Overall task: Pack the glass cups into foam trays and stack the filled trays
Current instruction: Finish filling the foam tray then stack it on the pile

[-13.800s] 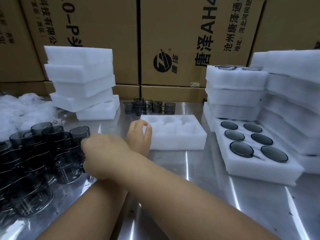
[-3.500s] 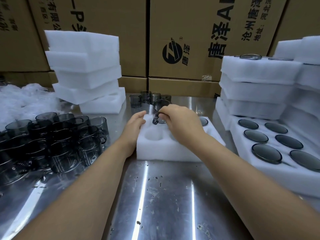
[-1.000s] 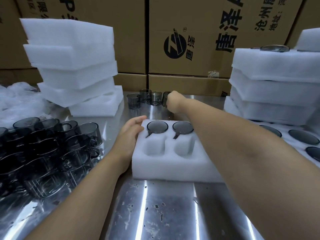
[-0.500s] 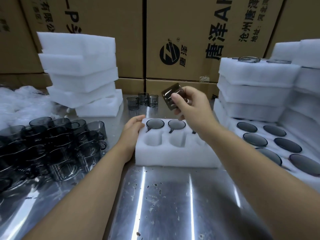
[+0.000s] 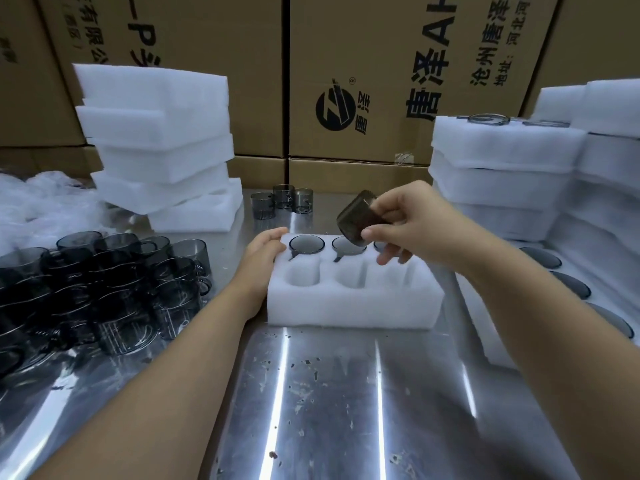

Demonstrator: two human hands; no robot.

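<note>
A white foam tray (image 5: 353, 303) lies on the steel table in the middle. Its back row holds grey glass cups (image 5: 307, 244), and the front pockets are empty. My right hand (image 5: 408, 225) grips a smoky glass cup (image 5: 356, 218), tilted, just above the tray's back row. My left hand (image 5: 264, 252) rests on the tray's left back corner. Three loose cups (image 5: 282, 202) stand behind the tray. A crowd of several dark cups (image 5: 104, 292) fills the table's left side.
A stack of empty foam trays (image 5: 159, 147) stands back left. Filled tray stacks (image 5: 509, 174) rise at the right, with a filled tray (image 5: 561, 306) lying low beside them. Cardboard boxes (image 5: 381, 74) wall the back. Crumpled plastic wrap (image 5: 38, 199) lies far left.
My right hand reached back to the loose cups, picked one up and brought it forward and down over the tray. The left hand stayed on the tray's corner.
</note>
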